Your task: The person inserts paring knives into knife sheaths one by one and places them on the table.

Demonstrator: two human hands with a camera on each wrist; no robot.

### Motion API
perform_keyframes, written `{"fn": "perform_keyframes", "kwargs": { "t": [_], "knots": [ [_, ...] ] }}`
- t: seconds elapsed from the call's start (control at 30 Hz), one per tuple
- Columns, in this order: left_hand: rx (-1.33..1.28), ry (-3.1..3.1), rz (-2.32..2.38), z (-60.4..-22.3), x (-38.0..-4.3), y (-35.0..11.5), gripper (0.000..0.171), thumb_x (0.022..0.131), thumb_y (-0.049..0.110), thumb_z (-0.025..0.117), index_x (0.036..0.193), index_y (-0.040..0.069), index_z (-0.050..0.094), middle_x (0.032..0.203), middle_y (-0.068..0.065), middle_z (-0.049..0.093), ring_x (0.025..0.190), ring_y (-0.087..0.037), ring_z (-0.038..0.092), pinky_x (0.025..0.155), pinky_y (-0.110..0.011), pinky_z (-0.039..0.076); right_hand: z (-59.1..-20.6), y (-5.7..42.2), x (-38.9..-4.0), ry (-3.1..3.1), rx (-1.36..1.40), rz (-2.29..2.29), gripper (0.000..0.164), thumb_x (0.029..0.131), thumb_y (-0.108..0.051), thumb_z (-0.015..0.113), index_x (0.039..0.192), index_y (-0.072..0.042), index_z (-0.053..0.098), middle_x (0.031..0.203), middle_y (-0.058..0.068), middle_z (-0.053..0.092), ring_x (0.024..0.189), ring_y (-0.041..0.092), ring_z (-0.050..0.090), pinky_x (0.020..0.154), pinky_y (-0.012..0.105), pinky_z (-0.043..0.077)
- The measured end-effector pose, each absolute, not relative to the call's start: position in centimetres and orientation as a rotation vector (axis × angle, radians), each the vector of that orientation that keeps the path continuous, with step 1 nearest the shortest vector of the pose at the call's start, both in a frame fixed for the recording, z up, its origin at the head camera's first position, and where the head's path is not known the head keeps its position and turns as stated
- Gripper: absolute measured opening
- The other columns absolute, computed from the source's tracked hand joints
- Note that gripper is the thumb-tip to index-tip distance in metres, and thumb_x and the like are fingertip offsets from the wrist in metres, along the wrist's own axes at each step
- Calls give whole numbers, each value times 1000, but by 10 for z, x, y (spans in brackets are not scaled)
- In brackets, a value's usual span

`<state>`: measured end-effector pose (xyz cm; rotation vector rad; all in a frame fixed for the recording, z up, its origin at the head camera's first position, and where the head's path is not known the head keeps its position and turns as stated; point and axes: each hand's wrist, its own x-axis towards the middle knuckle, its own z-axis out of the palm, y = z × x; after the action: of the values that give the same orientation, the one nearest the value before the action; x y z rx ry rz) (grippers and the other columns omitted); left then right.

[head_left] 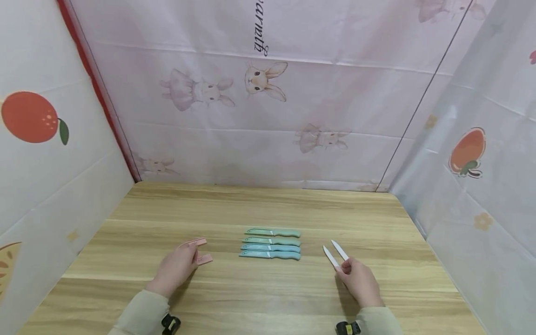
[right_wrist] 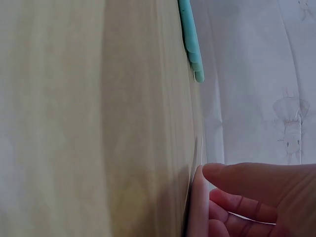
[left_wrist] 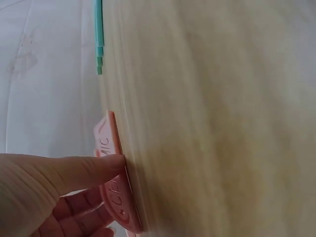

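Two pink sheaths [head_left: 204, 259] in pinched left fingers [left_wrist: 86, 219], lettering [left_wrist: 114, 192] clear only at left wrist; two knives [head_left: 330, 256] in pinched right fingers [right_wrist: 244, 205]

Head view: high, well back, facing forward and down across table [head_left: 259, 298] to curtain [head_left: 251, 153]. Wrist views: low, close, turned sideways, at left hand [head_left: 177, 265] and right hand [head_left: 360, 279]; all share middle knives [head_left: 278, 248].

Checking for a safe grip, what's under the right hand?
Two white blades stick out past the right hand; the right wrist view shows part of a pink handle. Anything else beneath the fingers is covered.
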<state>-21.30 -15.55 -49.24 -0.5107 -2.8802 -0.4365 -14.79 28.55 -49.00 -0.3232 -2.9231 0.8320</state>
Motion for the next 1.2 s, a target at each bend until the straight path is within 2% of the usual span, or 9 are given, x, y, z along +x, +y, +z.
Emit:
{"fn": "perform_keyframes", "kwargs": {
  "t": [0.23,0.33,0.43,0.57,0.7,0.9,1.03,1.13,1.2],
  "knots": [
    [-554,-2910,-524,-490,-210,-152,34,91,22,62,61,14,47,58,7,45,56,-10,43,57,-32,42,-492,286,-147,-2974,-308,853,19,78,-19,74,84,-5,62,73,-2,62,67,14,54,59,35,44],
    [-558,-2853,-593,-490,-210,-148,40,94,27,58,58,16,43,53,9,39,72,-16,59,76,-37,48,-494,286,-148,-2997,-288,863,17,79,-19,72,83,-5,62,73,-2,61,67,14,53,59,34,44],
    [-499,-2815,-765,-488,-207,-140,34,94,31,56,64,16,55,57,10,48,84,-18,61,82,-39,48,-493,286,-149,-3014,-273,886,15,80,-17,70,82,-5,62,72,-1,60,65,15,51,57,32,43],
    [-302,-2805,-1173,-483,-199,-127,28,90,38,61,79,13,69,67,2,59,61,-12,52,55,-27,46,-492,284,-149,-2977,-255,985,13,83,-18,67,82,-5,64,71,-1,58,63,14,49,57,29,41],
    [-166,-2748,-1523,-480,-190,-116,24,88,31,66,86,7,70,60,-2,53,51,-11,45,45,-24,42,-490,280,-151,-2886,-274,1215,22,90,-23,60,90,-2,65,72,0,58,65,14,49,58,28,41],
    [-115,-2668,-1868,-480,-183,-102,26,84,28,70,95,5,67,61,-2,50,55,-13,47,50,-27,46,-478,269,-151,-2612,-333,1652,27,92,-14,55,109,5,62,77,10,63,70,18,59,64,30,52],
    [-60,-2561,-2078,-479,-181,-93,26,86,27,68,95,2,65,70,-4,54,62,-15,49,56,-27,46,-471,259,-150,-2449,-267,1847,30,91,-10,57,119,3,59,97,15,65,77,20,64,69,29,55],
    [-79,-2496,-2200,-479,-180,-85,22,89,19,63,98,-2,64,74,-5,56,66,-15,51,59,-26,47,-468,252,-151,-2342,-267,1959,32,89,-10,63,118,3,57,103,13,65,76,18,65,67,25,54],
    [-104,-2448,-2272,-480,-180,-80,21,90,16,62,98,-3,63,78,-5,59,70,-15,55,63,-27,48,-467,247,-151,-2261,-290,2019,28,87,-8,65,111,5,57,95,12,67,72,16,64,63,24,54]
  ]
}}
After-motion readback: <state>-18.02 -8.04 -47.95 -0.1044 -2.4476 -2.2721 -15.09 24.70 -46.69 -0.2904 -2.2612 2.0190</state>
